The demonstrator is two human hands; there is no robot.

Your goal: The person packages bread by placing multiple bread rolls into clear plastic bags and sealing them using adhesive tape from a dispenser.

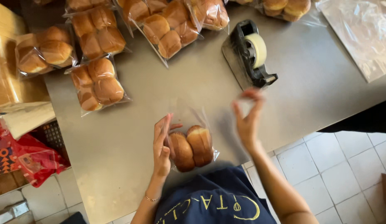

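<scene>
Pinching the clear bag of buns [192, 147] at the worktop's [168, 87] near edge, the left hand [161, 145] steadies it while the right hand [247, 118] (blurred, fingertips together on something I cannot make out) hovers by the tape dispenser [252, 54]; sealing looks undone, with several filled bags [97, 83] lying along the far edge.

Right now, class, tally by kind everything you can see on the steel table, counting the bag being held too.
Bun bags lying on the table: 7, some cut off at the top edge
Held bun bag in the left hand: 1
Tape dispenser: 1
Pile of clear plastic sheets: 1
Total: 10
</scene>
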